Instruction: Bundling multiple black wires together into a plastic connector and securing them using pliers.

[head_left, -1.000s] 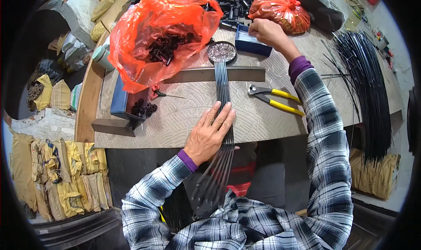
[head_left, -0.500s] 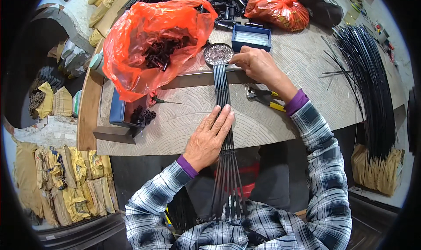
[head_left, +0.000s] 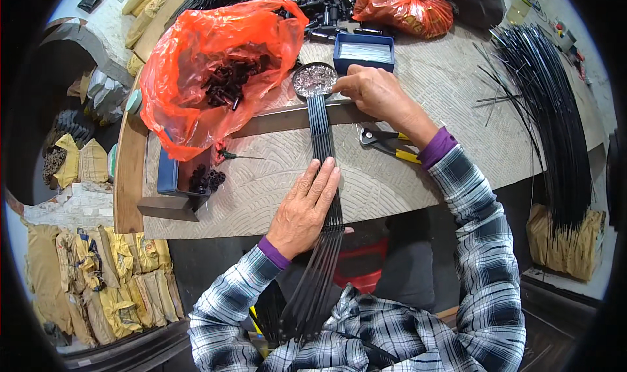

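Left hand (head_left: 305, 207) open and flat, pressing the black rods (head_left: 320, 127) on the table (head_left: 418, 176), right hand (head_left: 371, 91) half closed at the far ends of the rods, beside the small round tin (head_left: 313, 79), near the metal bar (head_left: 281, 118), yellow-handled pliers (head_left: 386, 143) just beside.

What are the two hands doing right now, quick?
Left hand: open, flat, pressing on the row of black rods.
Right hand: fingers curled at the rods' far ends by the small round dish; grip unclear.
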`<state>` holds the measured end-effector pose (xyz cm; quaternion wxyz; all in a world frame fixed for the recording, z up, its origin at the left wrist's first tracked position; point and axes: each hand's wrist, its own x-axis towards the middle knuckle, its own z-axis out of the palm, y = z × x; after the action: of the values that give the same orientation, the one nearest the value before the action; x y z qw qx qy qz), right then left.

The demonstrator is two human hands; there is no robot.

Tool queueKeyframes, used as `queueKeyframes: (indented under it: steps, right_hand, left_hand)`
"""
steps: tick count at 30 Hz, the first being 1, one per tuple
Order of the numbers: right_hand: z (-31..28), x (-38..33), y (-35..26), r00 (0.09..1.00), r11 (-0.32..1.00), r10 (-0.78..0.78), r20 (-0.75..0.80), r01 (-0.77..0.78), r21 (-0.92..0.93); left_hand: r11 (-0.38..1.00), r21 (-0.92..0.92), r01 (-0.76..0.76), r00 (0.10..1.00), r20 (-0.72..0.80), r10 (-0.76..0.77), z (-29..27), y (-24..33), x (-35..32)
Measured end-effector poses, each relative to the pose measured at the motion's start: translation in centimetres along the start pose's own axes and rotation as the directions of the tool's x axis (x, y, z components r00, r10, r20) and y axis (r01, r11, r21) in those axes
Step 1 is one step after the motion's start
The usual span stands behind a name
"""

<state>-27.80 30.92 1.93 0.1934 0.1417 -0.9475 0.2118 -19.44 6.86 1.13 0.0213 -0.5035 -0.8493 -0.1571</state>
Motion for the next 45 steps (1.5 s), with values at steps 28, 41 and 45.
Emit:
queueKeyframes:
  steps: [28,41,45]
  right_hand:
    - [-0.7,0.4,0.8,0.994,0.972,-0.095,0.044,0.102,-0.211]
    - [-0.1,0.7,0.5,0.989,0.983,-0.150,-0.007,0.148,-0.110]
    - [0.2,0.6,0.4,0.988,0.984,-0.154,-0.006,0.152,-0.093]
  left_hand:
    - [1.000,-0.005,-0.014,0.999,-0.049,0.014,0.0,0.0,-0.3]
    - [0.998,0.066,-0.017,0.999,-0.045,0.020,0.2,0.1,-0.5]
    - [0.998,0.059,-0.005,0.999,-0.039,0.007,0.3,0.2,-0.5]
